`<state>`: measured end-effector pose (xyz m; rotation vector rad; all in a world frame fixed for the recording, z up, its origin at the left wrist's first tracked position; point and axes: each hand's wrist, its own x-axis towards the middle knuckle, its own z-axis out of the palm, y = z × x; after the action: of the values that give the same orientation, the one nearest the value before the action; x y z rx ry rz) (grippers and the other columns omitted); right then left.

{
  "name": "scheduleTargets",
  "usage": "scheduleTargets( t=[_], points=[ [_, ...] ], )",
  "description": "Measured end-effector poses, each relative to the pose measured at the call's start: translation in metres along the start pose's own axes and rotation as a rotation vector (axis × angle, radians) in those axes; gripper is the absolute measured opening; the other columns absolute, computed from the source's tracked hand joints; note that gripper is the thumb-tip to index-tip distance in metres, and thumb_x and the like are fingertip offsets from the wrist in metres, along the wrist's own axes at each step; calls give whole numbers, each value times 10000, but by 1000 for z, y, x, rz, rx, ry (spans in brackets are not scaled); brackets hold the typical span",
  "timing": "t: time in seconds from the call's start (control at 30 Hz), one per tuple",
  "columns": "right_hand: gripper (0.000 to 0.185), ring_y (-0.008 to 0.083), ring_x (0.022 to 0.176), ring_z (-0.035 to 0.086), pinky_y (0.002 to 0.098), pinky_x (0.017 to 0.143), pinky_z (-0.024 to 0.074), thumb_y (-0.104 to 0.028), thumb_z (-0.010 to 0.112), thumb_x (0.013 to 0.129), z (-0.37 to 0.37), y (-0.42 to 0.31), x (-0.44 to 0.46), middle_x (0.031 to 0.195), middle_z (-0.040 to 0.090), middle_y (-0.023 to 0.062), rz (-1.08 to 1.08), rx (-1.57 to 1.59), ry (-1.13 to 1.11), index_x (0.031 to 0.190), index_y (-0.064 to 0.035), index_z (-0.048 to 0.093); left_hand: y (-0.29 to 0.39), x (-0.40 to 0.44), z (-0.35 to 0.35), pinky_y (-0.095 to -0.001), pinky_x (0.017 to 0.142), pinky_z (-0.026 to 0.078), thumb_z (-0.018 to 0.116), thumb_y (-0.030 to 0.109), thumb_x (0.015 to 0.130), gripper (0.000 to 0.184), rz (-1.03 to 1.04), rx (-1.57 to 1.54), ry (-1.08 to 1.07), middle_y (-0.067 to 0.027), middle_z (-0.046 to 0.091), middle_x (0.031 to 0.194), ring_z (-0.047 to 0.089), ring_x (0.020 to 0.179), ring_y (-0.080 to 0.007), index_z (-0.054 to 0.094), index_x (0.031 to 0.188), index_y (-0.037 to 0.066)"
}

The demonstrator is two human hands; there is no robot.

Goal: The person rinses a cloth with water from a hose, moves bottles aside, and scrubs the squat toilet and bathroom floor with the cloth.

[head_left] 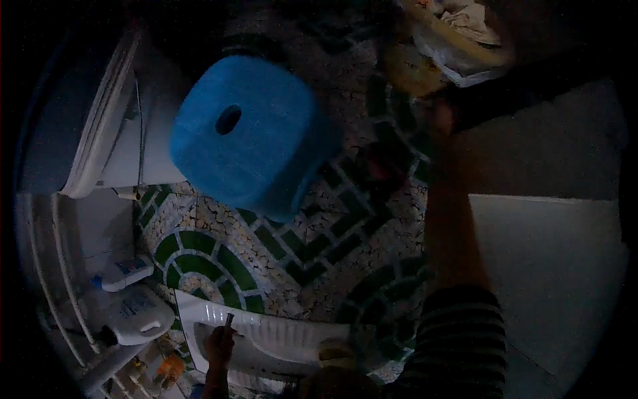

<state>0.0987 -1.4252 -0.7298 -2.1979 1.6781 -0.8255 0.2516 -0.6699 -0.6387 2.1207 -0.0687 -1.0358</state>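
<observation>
My left hand [218,347], low in the frame, is closed round a short, slim metallic-looking object [229,320] that points upward. It is over the white ceramic squat pan [292,332] set in the floor. My right arm, in a dark striped sleeve [458,339], stretches up the right side. At its far end my right hand [442,118] is dark and blurred, close to the bin [458,56] at the top right; its fingers cannot be made out. A blue plastic stool [259,126] with an oval slot stands at upper centre.
Green and pebble-patterned tiles [199,259] cover the floor. White plastic jugs [143,316] lie at the lower left beside pale rails [63,266]. A white fixture [106,126] is at the upper left. Pale wall tiles [551,266] fill the right side. The scene is very dim.
</observation>
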Motion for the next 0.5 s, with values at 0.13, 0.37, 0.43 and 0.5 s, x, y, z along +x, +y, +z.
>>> scheduleTargets(
  t=[0.13,0.37,0.43,0.5],
  points=[
    [210,202,765,565,342,673,479,-263,541,852,3,-10,-27,896,588,73,-69,169,-58,963,-87,571,7,1,2,-232,413,291,522,252,923,242,-47,-265,-106,24,483,565,396,452,-48,624,833,52],
    [197,196,756,562,337,667,479,-258,536,856,-15,-51,-94,890,584,68,-208,794,-266,946,-86,571,15,-8,5,-244,449,323,488,284,936,285,56,135,-14,6,497,587,427,496,-66,621,836,52],
    [218,202,823,557,328,699,478,-224,541,860,-62,-105,-101,945,568,71,-261,791,-144,1007,-64,550,8,-9,4,-262,473,350,479,290,938,294,155,286,-13,-10,524,612,455,524,-88,620,841,51],
    [248,211,890,554,327,734,475,-170,547,860,-115,-148,-73,987,554,83,-496,557,66,1070,-39,531,14,-9,2,-283,502,378,474,293,938,300,135,355,-30,-30,553,642,482,555,-113,617,850,45]
  ],
)
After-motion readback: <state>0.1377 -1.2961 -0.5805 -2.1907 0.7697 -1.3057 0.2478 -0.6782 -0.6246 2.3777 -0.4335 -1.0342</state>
